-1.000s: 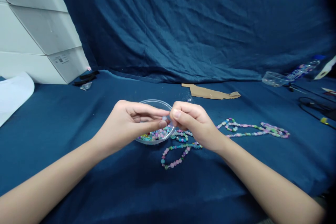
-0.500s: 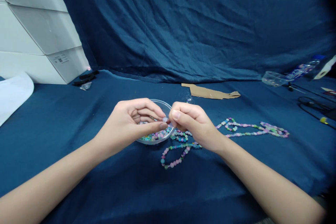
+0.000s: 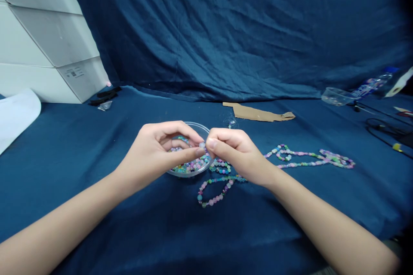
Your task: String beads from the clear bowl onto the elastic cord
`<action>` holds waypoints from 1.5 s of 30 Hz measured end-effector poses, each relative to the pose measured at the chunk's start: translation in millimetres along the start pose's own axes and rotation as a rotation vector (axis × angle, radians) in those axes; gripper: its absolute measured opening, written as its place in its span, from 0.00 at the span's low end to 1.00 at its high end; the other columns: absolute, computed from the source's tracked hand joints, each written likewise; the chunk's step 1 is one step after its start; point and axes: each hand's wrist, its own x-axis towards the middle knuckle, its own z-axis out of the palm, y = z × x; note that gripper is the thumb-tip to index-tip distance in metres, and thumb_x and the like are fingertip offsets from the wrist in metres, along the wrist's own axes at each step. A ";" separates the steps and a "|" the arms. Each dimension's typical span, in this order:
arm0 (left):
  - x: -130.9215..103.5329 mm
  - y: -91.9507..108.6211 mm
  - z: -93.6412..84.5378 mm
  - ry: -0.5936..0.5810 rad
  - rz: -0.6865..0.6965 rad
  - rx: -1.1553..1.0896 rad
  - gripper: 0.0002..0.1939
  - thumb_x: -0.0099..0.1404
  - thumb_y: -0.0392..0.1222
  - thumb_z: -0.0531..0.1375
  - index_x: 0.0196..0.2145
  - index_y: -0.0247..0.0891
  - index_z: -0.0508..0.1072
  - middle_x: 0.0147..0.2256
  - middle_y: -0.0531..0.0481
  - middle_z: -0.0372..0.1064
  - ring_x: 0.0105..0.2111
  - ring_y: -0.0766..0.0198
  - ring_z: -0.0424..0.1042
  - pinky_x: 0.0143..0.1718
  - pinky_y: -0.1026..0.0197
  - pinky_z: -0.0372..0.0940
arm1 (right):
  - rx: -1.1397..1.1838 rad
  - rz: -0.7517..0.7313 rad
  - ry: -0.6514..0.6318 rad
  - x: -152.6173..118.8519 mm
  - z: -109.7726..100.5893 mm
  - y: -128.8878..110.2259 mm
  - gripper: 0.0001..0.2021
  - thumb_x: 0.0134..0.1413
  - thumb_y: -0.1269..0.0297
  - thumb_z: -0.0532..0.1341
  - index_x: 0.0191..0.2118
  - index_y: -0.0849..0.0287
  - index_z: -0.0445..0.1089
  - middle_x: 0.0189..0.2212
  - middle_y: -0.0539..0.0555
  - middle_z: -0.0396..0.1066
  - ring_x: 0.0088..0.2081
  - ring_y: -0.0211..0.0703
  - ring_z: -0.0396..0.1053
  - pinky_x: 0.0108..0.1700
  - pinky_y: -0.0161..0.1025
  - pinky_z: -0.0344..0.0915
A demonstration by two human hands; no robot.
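Between the thumb and index fingertip of my left hand [image 3: 164, 144] is a small pale, translucent bead [image 3: 202, 145]. My right hand [image 3: 237, 152] is closed in a pinch, its fingertips right against that bead; whatever it grips is hidden by the fingers. Under both hands stands a clear round bowl [image 3: 189, 175] of loose pastel beads [image 3: 193, 165], partly covered by my left hand. A long string of pastel beads [image 3: 303, 164] lies on the cloth, with a loop in front of the bowl and more stretching right, passing behind my right hand.
A torn cardboard strip [image 3: 258, 114] and a tangle of clear thread [image 3: 231, 123] lie behind the hands. White boxes [image 3: 48, 47] stack up at the left. At the right are a clear plastic tub [image 3: 337, 96], a bottle [image 3: 374, 84] and black cables [image 3: 383, 126].
My right hand has shifted slightly left and down, so its fingertips are closer to the bead. My left hand stays nearly still.
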 end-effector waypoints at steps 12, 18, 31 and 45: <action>-0.5 0.8 3.9 0.020 0.028 0.037 0.10 0.57 0.30 0.74 0.36 0.41 0.85 0.33 0.54 0.82 0.35 0.67 0.82 0.38 0.73 0.75 | -0.037 0.084 -0.011 1.6 -0.2 -1.5 0.18 0.72 0.58 0.59 0.29 0.61 0.68 0.24 0.45 0.59 0.27 0.32 0.55 0.30 0.33 0.53; 2.6 12.4 9.1 0.085 0.183 0.048 0.17 0.55 0.28 0.75 0.37 0.42 0.76 0.32 0.57 0.80 0.34 0.66 0.81 0.40 0.69 0.76 | 0.065 0.083 -0.063 -1.8 -1.0 -0.5 0.12 0.75 0.58 0.57 0.41 0.59 0.70 0.26 0.46 0.62 0.28 0.34 0.59 0.31 0.33 0.58; 35.3 7.1 -32.7 -0.177 0.358 1.239 0.06 0.64 0.45 0.71 0.38 0.45 0.84 0.42 0.46 0.74 0.45 0.49 0.66 0.48 0.46 0.65 | 0.319 0.085 0.089 2.1 -8.8 0.1 0.15 0.73 0.57 0.59 0.33 0.58 0.65 0.20 0.42 0.50 0.20 0.30 0.47 0.23 0.33 0.45; 45.2 -0.8 -34.1 -0.321 0.171 1.538 0.04 0.66 0.38 0.69 0.32 0.42 0.85 0.38 0.43 0.69 0.43 0.51 0.61 0.40 0.53 0.60 | 0.236 0.098 0.074 3.4 -10.8 0.6 0.17 0.73 0.57 0.59 0.30 0.59 0.66 0.22 0.43 0.48 0.24 0.32 0.44 0.27 0.35 0.44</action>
